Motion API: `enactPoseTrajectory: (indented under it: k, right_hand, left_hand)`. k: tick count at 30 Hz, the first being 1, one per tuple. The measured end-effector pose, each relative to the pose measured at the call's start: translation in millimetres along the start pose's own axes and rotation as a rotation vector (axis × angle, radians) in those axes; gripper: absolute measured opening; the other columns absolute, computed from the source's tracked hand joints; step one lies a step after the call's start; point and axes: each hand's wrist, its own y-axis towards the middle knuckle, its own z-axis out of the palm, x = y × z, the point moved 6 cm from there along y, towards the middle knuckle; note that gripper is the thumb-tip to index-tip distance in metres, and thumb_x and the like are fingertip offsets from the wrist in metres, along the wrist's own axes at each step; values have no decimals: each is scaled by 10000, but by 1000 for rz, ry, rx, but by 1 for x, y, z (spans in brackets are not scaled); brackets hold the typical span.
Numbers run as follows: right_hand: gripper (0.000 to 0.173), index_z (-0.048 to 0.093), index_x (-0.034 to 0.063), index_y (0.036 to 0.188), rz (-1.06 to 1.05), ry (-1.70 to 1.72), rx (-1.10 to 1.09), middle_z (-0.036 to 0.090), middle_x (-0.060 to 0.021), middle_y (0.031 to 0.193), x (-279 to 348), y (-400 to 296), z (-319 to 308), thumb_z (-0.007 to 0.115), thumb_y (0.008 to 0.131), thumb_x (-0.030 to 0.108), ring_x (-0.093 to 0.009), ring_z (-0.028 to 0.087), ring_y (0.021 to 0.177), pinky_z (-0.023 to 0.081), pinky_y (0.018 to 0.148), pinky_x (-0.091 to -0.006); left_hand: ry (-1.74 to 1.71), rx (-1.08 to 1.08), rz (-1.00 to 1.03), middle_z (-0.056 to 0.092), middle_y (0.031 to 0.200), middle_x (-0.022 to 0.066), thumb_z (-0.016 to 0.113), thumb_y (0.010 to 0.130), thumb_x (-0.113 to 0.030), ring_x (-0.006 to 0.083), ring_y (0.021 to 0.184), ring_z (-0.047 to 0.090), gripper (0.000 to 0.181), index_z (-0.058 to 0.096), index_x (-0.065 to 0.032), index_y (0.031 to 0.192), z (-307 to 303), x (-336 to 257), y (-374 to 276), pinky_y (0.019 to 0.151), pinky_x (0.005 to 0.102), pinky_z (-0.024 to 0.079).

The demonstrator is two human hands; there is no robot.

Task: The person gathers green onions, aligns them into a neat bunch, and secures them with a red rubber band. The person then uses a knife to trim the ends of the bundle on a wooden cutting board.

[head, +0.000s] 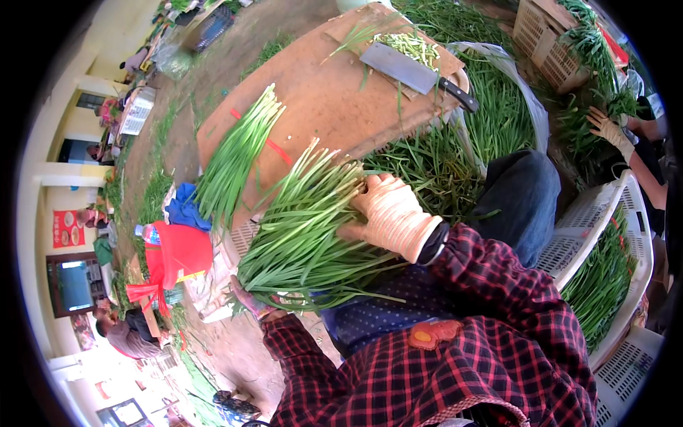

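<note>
A large loose bunch of garlic chives [304, 229] lies across my lap and the near edge of a brown board. My right hand [392, 213], in a striped cloth glove, grips it at the side near the pale stem ends. Below the leafy ends, my left hand [251, 303] holds the bunch from beneath, partly hidden by leaves. A smaller bunch of chives [240, 155] rests on the board [320, 101], over a red strip [278, 151]. Farther back lies a cleaver [403, 68] with a black handle, beside cut stem ends [413, 49].
A plastic bag of chives [501, 107] stands right of the board. White crates [581, 240] hold more chives at my right, near another person's gloved hand [611, 131]. A red container [179, 253], a bottle [148, 233] and blue cloth [187, 207] sit at the left.
</note>
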Motion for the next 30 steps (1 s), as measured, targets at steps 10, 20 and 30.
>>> enactPoseTrajectory:
  k: [10,20,30]
  right_hand:
    - [249,588,-20,1139,-64,1139,-167,646,-76,1045,-58,-33,22,617,892,-4,-153,629,957,522,842,-263]
    - [315,671,13,1000,-91,226,-319,625,-173,1066,-35,-8,-48,711,820,269,-348,613,959,506,839,-414]
    - [239,652,36,970,86,1235,97,644,-44,803,-8,-14,31,571,940,259,-208,637,833,499,774,-334]
  left_hand:
    - [-168,238,-172,675,1036,115,483,962,-518,269,910,657,519,603,-26,1079,16,9,-7,836,432,546]
    - [-77,211,183,646,876,106,439,1003,-419,251,820,640,412,567,-28,981,6,1,1,811,438,544]
    - [-308,235,-23,594,795,37,562,948,-434,183,766,574,361,561,-103,806,25,-11,-20,748,361,506]
